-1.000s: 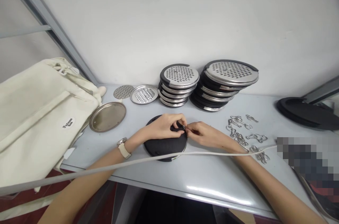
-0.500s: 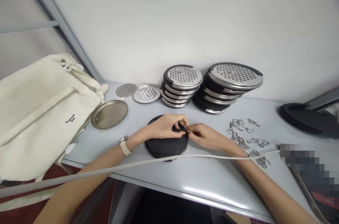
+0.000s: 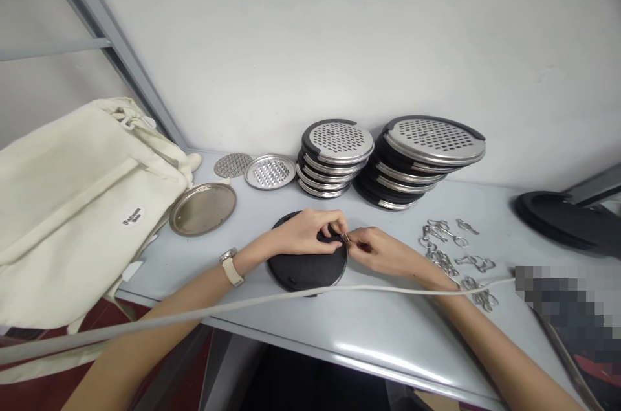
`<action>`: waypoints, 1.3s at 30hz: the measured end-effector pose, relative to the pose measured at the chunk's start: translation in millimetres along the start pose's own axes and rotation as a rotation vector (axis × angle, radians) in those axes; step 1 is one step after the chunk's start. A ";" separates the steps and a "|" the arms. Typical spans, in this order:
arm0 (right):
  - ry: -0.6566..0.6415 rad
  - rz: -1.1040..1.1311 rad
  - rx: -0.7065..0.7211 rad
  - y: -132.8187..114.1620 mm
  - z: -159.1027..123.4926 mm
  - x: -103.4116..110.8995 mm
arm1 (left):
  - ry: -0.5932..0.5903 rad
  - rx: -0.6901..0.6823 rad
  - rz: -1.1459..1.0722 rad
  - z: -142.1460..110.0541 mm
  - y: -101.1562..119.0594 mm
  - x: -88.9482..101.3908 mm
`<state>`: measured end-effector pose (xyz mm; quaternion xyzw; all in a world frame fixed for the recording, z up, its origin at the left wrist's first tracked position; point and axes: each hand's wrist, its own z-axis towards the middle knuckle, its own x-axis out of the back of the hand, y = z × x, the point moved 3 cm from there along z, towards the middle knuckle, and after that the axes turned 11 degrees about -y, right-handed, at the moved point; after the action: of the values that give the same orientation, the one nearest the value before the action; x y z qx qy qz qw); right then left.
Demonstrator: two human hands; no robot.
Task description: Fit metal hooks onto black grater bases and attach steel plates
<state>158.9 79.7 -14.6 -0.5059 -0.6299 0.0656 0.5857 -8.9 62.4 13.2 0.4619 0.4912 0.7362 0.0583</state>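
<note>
A round black disc (image 3: 305,270) lies on the grey table in front of me, partly covered by my left hand (image 3: 308,233). That hand rests over the disc, its thumb and fingers closed on a black part near the right edge. My right hand (image 3: 385,250) is pinched on a small metal clip (image 3: 345,238) at this same edge, and the fingertips of both hands nearly meet there. Much of the clip is hidden by the fingers. To the right of my right hand lie loose metal clips with rings (image 3: 441,261).
Behind the hands stand two stacks of round graters (image 3: 342,141) (image 3: 431,139). Perforated metal discs (image 3: 270,173) and a plain metal disc (image 3: 204,210) lie left. A cream bag (image 3: 87,204) occupies the left end. A white cord (image 3: 291,294) crosses in front; black discs (image 3: 557,220) lie right.
The whole view has shifted slightly. Both hands stay at the right edge of the black disc, with the small metal clip showing a little more between the fingertips.
</note>
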 end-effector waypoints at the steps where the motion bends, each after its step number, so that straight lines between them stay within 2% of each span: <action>1: 0.003 -0.002 0.002 -0.7 -0.1 0.2 | 0.000 -0.004 0.007 0.0 0.7 0.1; 7: 0.032 -0.022 0.023 -5.2 0.6 2.0 | 0.013 -0.054 0.040 0.2 4.1 0.3; 19: 0.039 -0.031 0.065 -2.2 1.0 1.6 | 0.013 -0.003 0.149 0.2 5.6 1.1; 27: 0.041 -0.058 0.044 -2.1 2.7 1.2 | -0.008 -0.026 0.117 0.2 5.3 1.6; 39: 0.040 -0.072 0.057 0.0 4.2 0.3 | -0.015 0.012 0.109 1.0 3.3 1.4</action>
<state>155.6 82.1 -15.7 -0.4672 -0.6338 0.0522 0.6142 -7.8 62.1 16.7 0.4940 0.4692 0.7317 0.0189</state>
